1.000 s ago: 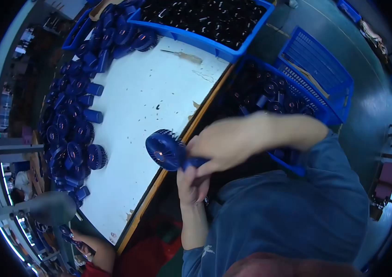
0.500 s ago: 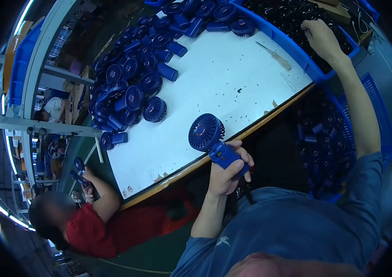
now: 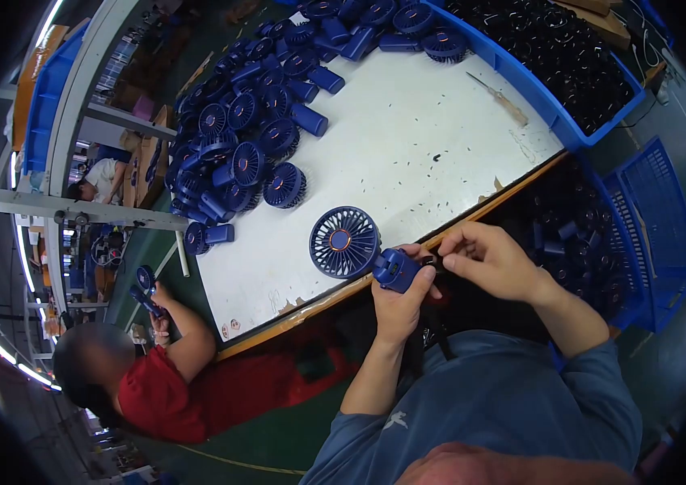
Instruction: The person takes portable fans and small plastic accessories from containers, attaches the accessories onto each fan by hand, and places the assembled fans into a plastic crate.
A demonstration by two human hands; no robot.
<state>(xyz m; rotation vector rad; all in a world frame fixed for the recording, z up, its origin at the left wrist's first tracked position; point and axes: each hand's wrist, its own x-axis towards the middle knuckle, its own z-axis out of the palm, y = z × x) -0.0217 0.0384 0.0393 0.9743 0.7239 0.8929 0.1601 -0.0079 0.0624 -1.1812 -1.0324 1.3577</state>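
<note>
My left hand is wrapped round the handle of a dark blue handheld fan, whose round slatted head has a copper-coloured ring at its centre. The fan head is over the near edge of the white table. My right hand is closed in a pinch just right of the handle's end. By its fingertips is a small black part, partly hidden, its exact kind too small to tell. Many similar blue fans are heaped on the table's left and far side.
A blue bin of small black parts stands at the far right. Near it lies a thin tool with a pale handle. A blue crate with fans is below right. At left, a person in red holds a fan.
My right hand has come from the bin of black parts to the end of the fan's handle. My left hand has turned the fan so its head faces up more fully.
</note>
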